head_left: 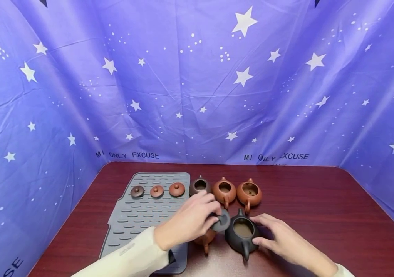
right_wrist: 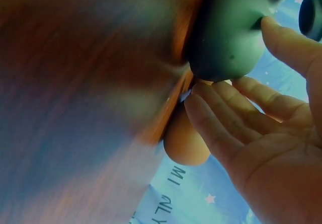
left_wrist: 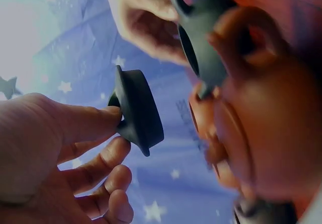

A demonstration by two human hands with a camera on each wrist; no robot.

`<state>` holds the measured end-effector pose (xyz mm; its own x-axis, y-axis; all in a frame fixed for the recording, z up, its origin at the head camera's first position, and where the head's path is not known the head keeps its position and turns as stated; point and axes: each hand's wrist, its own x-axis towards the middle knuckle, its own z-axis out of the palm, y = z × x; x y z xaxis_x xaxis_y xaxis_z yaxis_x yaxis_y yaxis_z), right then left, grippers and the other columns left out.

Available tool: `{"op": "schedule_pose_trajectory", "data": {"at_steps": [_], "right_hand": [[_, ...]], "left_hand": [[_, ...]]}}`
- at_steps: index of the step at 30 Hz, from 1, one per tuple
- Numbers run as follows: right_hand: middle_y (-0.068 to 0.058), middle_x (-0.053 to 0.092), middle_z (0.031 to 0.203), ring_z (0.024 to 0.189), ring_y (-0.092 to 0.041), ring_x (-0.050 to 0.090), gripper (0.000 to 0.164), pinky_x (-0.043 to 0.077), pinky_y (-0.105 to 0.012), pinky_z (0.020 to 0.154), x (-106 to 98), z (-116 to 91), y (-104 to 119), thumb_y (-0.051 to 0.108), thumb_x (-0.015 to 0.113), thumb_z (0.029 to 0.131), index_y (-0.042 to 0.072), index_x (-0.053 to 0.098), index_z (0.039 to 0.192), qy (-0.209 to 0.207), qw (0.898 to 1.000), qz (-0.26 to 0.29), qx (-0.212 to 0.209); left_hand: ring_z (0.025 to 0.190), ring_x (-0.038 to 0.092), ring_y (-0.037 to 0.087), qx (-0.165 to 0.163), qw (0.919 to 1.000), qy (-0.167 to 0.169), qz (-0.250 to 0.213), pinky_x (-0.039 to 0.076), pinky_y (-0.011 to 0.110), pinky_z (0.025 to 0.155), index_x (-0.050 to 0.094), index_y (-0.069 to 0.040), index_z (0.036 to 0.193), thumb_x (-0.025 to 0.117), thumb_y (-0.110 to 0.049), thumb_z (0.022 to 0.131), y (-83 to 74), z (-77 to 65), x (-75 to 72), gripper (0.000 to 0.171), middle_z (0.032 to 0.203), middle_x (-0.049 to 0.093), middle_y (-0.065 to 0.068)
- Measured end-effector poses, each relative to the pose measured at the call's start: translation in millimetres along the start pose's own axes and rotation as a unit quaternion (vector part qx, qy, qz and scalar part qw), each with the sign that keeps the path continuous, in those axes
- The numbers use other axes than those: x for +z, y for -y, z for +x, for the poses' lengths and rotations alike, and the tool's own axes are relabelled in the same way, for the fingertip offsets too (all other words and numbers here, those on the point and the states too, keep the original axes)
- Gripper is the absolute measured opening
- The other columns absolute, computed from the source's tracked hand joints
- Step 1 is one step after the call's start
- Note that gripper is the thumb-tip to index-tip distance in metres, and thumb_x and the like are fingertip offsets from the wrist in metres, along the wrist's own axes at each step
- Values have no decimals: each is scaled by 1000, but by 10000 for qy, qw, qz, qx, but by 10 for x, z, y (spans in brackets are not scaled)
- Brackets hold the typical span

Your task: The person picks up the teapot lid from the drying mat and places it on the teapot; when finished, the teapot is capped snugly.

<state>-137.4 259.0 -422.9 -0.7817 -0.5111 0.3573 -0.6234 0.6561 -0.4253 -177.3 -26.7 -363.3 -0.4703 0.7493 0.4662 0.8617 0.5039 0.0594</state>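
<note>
My left hand (head_left: 192,218) pinches a black lid (left_wrist: 142,108) by its knob between thumb and fingers, holding it in the air. In the head view the lid hangs just left of a lidless black teapot (head_left: 233,240) standing on the table. My right hand (head_left: 283,240) rests at that teapot's right side, thumb near the handle and fingers extended along the body. The right wrist view shows the thumb tip against the black pot and the fingers at its lower side. An orange-brown teapot (head_left: 204,239) is partly hidden below my left hand.
Behind stand a dark brown teapot (head_left: 195,187) and two orange-brown teapots (head_left: 230,193), (head_left: 256,197), all lidless. On the left, a grey mat (head_left: 148,227) bears a dark brown lid (head_left: 137,191) and two orange-brown lids (head_left: 156,191), (head_left: 176,189). A starry purple cloth surrounds the table.
</note>
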Motion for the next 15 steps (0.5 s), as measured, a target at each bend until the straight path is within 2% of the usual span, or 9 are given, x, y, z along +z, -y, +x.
{"op": "schedule_pose_trajectory", "data": {"at_steps": [4,7,15], "right_hand": [[2,61,112,99,-15,61,42,50,-33,80,21,5,-5,32,71,84,9,61,118,50,10000,54,17],[4,60,113,99,-15,61,42,50,-33,81,23,12,-2,31,72,84,10,60,118,23,10000,-7,-7],[8,58,112,98,-15,61,42,50,-33,81,-18,-15,-2,32,72,83,13,60,119,151,9998,-41,133]], "left_hand": [[82,47,10,97,9991,224,351,40,23,72,64,-22,87,72,-26,83,-134,194,125,10,86,52,-10],[84,48,10,92,9983,364,446,40,23,72,64,-24,86,73,-26,82,-194,305,220,10,87,53,-11],[82,48,9,-64,9941,889,619,36,24,69,64,-26,85,74,-28,80,-325,504,375,11,86,55,-13]]}}
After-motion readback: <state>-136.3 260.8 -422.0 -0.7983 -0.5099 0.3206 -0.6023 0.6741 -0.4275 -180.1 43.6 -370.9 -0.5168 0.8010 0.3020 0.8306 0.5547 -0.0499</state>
